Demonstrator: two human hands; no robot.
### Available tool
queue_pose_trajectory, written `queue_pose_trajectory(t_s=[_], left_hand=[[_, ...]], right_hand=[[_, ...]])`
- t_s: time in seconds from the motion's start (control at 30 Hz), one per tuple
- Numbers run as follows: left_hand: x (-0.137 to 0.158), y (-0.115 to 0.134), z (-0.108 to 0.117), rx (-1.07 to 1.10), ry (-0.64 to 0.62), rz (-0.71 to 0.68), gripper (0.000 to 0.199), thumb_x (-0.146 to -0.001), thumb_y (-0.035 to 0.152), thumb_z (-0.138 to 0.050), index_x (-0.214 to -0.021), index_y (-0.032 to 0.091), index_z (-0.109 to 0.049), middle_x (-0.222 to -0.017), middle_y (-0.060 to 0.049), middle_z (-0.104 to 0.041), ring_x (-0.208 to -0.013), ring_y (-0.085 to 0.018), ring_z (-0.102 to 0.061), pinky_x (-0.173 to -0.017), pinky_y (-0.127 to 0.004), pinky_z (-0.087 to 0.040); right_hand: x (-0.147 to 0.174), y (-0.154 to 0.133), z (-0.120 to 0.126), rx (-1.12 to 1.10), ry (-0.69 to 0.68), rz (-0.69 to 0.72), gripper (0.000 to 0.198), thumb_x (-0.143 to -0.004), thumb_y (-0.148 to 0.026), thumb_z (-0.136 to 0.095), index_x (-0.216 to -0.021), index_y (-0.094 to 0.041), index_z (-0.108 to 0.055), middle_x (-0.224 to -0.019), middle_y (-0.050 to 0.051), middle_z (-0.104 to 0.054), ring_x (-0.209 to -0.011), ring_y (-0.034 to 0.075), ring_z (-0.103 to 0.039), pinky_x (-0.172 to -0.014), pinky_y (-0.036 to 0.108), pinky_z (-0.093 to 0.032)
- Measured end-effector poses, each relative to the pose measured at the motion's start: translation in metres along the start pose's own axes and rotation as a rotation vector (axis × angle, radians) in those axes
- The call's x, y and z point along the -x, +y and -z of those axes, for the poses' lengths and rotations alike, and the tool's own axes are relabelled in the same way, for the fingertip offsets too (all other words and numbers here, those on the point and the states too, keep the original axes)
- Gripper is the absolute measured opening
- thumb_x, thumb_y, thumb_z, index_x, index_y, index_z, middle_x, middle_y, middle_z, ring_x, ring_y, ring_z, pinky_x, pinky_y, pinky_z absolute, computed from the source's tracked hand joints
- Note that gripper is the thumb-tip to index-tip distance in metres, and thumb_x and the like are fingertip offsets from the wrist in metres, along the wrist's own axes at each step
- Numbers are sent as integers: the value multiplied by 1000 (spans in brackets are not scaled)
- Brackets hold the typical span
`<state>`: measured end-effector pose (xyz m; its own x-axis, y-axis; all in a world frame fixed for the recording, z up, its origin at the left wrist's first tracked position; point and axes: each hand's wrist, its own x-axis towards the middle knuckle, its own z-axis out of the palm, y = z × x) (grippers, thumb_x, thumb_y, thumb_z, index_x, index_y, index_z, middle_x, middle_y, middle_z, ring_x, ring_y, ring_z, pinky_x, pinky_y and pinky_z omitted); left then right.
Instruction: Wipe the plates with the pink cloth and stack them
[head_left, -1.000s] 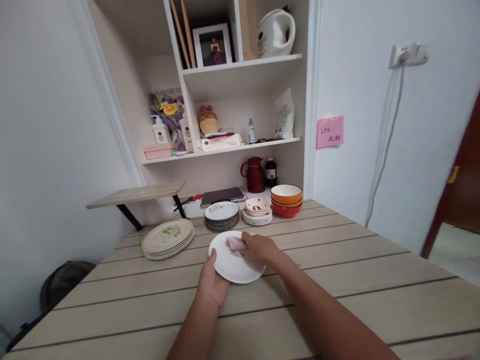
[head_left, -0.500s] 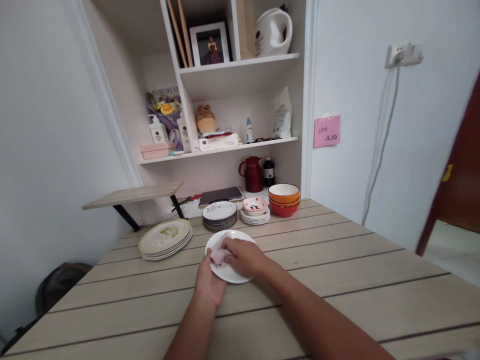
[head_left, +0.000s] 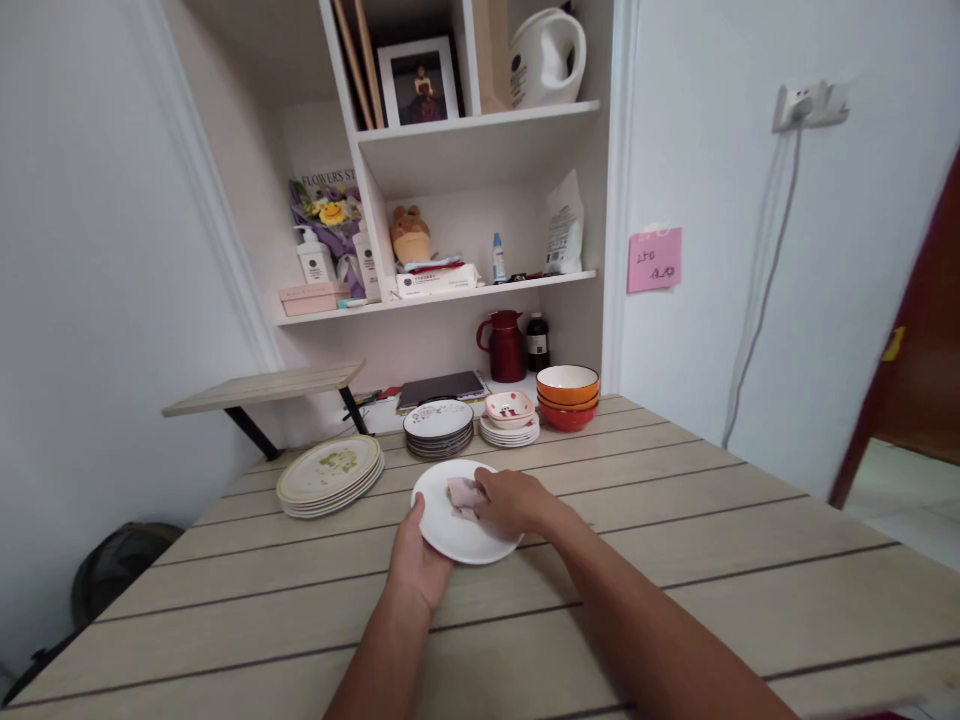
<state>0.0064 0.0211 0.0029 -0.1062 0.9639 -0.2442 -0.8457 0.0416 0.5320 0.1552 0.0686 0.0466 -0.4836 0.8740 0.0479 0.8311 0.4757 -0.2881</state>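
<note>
1. The left hand (head_left: 421,562) is gripping a round, plain white plate (head_left: 442,530) by its near-left rim, thumb lying on top, other fingers hidden underneath.
2. The right hand (head_left: 514,502) is closing its fingers on a crumpled, pale pink cloth (head_left: 463,494) and holding it against the white plate's upper face.
3. Beneath the white plate, a pale table with dark seams (head_left: 712,560) is stretching out; whether they are touching, I cannot tell.
4. Left of the white plate, a stack of cream plates with green prints (head_left: 330,472) is standing.
5. Beyond it, dark-rimmed, patterned white plates (head_left: 439,420) are standing stacked.
6. Beyond it and rightward, orange and red round bowls (head_left: 568,396) are nesting.
</note>
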Motion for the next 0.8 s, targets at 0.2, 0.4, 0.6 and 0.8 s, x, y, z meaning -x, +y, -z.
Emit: queue_pose_trajectory(t_s=[0.2, 0.4, 0.6, 0.8], left_hand=[[-3, 0, -3, -5, -13, 5, 39, -91, 21, -47, -126, 7, -57, -105, -17, -73, -94, -27, -71, -91, -42, -53], [-4, 0, -4, -14, 6, -13, 38, -92, 21, -47, -126, 9, -57, -101, -15, -74, -92, -27, -71, -91, -42, -53], [1, -1, -2, -24, 14, 10, 47, -92, 26, -48, -136, 10, -49, -112, -18, -70, -100, -30, -69, -95, -47, -51], [3, -1, -4, -37, 14, 24, 44, -91, 25, -50, -132, 9, -52, -109, -18, -72, -99, -30, -69, -93, -45, -51]], right_hand=[[6, -22, -9, -41, 41, 157, 36, -84, -38, -48, -117, -24, -53, -114, 11, -67, -99, 28, -63, -73, 34, -38], [1, -23, -12, -73, 98, 117, 36, -87, -36, -45, -122, -28, -49, -123, 6, -64, -108, 24, -59, -78, 32, -38], [-4, -3, -5, -22, 76, -46, 37, -86, -36, -43, -119, -23, -52, -116, 14, -66, -101, 30, -63, -71, 36, -40], [3, -1, 1, 10, -27, 30, 38, -80, -42, -53, -111, -22, -58, -106, 15, -70, -91, 32, -65, -65, 34, -40]])
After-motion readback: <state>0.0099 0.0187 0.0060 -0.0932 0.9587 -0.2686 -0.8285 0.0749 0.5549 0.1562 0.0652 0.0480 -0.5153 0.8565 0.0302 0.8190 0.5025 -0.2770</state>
